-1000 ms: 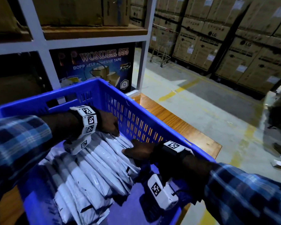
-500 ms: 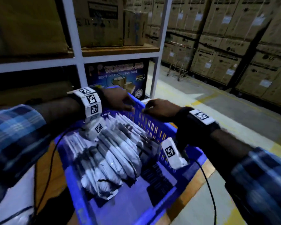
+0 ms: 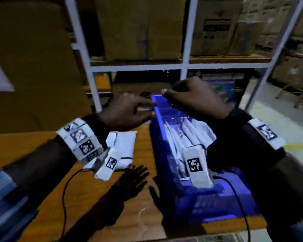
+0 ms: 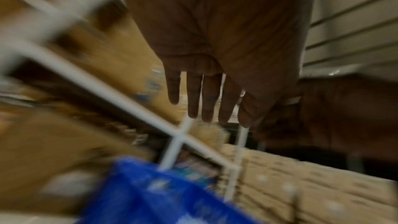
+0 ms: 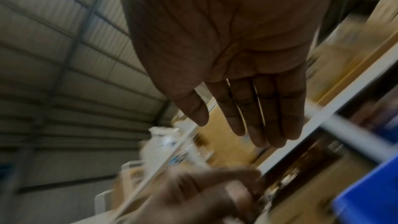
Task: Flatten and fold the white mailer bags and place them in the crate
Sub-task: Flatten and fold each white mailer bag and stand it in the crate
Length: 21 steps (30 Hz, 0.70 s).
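The blue crate stands on the wooden table, with several folded white mailer bags lined up inside. More white mailer bags lie flat on the table just left of the crate, partly under my left wrist. My left hand hovers at the crate's far left corner, fingers straight, holding nothing. My right hand is above the crate's far end. In the wrist views, the left hand and the right hand are both flat and hold nothing. Motion blur hides whether either touches the rim.
A white metal shelf rack with cardboard boxes rises right behind the table. A big brown carton stands at the left. A black cable trails across the table. The aisle floor lies to the right.
Both hands lifted off the bags inside the crate and moved to its far rim. The head view swung left, so the table and the loose bags now show.
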Available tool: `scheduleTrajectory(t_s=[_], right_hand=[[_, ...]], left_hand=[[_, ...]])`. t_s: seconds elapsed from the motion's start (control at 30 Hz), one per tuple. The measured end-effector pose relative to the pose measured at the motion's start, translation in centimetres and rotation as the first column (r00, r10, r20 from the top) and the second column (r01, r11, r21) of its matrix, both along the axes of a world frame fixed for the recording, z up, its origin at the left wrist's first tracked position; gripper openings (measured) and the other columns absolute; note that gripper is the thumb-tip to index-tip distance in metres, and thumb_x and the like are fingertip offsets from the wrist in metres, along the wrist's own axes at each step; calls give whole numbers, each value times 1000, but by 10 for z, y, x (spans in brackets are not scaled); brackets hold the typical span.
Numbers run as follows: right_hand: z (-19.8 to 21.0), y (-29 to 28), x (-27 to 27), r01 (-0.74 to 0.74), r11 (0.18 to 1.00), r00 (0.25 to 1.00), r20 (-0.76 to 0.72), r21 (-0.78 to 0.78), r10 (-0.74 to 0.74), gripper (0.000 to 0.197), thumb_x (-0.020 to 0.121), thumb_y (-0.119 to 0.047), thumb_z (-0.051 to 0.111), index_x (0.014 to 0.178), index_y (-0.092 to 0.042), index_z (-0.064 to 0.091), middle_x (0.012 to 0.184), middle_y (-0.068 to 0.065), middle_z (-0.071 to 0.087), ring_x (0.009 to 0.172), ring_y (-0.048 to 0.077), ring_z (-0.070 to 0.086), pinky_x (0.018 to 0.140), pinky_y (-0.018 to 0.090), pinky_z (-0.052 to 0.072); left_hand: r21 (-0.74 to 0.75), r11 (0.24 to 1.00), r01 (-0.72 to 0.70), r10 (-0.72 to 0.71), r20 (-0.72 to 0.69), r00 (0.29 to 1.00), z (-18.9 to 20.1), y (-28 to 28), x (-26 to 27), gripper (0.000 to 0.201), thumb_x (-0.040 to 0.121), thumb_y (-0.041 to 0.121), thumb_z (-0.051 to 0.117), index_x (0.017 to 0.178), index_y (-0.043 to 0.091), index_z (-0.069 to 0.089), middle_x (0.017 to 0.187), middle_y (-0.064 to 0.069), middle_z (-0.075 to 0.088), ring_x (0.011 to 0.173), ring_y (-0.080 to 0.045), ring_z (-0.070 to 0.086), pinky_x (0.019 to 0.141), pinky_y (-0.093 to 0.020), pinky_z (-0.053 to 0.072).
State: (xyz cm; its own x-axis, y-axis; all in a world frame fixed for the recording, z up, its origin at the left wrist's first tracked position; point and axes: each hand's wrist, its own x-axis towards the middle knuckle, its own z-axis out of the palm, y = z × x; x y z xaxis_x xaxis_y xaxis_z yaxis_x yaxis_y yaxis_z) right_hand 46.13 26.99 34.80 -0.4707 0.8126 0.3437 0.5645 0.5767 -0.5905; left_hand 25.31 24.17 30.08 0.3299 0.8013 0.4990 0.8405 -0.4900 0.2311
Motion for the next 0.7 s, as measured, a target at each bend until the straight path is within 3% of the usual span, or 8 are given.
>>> scheduleTrajectory(t_s=[0.07, 0.13, 0.27, 0.4, 0.47, 0.53, 0.6, 0.7], right_hand=[[-6, -20, -29, -55, 998, 998, 13, 1, 55, 46, 93, -40, 58, 73, 0, 66, 71, 20, 66, 68, 29, 59, 63, 37, 46], [-16, -32, -57, -93, 996, 995, 23, -10, 94, 46, 91, -42, 58, 69, -2, 64, 68, 17, 66, 72, 32, 60, 65, 37, 48], [-47, -50, -106, -120, 990, 990, 69, -80, 126, 43, 91, -43, 58, 70, -6, 64, 69, 14, 66, 76, 30, 63, 64, 36, 47], [-99, -58, -148, -102, 982, 973, 188, -160, 132, 41, 90, -47, 57, 83, -10, 73, 83, 9, 72, 85, 26, 65, 75, 38, 52], [-137, -58, -165, -40, 966, 961, 254, -255, 107, 41, 90, -47, 57, 86, -10, 73, 83, 8, 72, 87, 26, 66, 76, 36, 52], [-174, -59, -181, 34, 938, 937, 338, -346, 90, 39, 89, -49, 57, 91, -13, 72, 90, 8, 72, 94, 28, 65, 75, 30, 49], [-201, -58, -199, 97, 917, 911, 405, -386, 74, 40, 89, -50, 58, 104, -15, 69, 105, 8, 70, 104, 28, 63, 77, 28, 45], [-218, -47, -235, 162, 916, 889, 457, -367, 26, 48, 93, -47, 56, 123, -9, 58, 126, 11, 61, 118, 28, 55, 90, 32, 43]], left_hand=[[-62, 995, -77, 78, 23, 997, -34, -34, -31, 45, 86, 47, 58, 120, 19, 68, 116, -2, 70, 102, -8, 65, 85, -27, 52], [-145, 970, -195, 201, 27, 979, -75, -64, -60, 54, 87, 51, 53, 126, 15, 64, 128, -4, 63, 119, -16, 58, 101, -33, 46], [-275, 881, -385, 377, -82, 923, -171, -120, -115, 70, 86, 60, 42, 134, 10, 56, 139, -17, 52, 126, -34, 51, 105, -45, 42], [-388, 762, -519, 469, -223, 855, -243, -168, -155, 79, 89, 65, 32, 149, 14, 32, 156, -12, 27, 142, -32, 30, 113, -42, 31], [-463, 698, -546, 481, -260, 837, -261, -181, -171, 82, 89, 68, 21, 155, 20, 8, 160, -1, -2, 148, -24, 5, 119, -42, 14], [-504, 645, -574, 453, -353, 819, -276, -188, -190, 83, 85, 72, 5, 152, 26, -12, 152, 6, -26, 145, -16, -17, 119, -40, -3], [-484, 673, -559, 435, -353, 828, -287, -192, -205, 82, 87, 73, -1, 153, 26, -8, 154, 2, -23, 146, -19, -14, 117, -39, -9], [-475, 687, -551, 397, -389, 831, -292, -195, -212, 77, 95, 70, 18, 152, 19, 26, 158, -6, 16, 145, -28, 24, 113, -43, 4]])
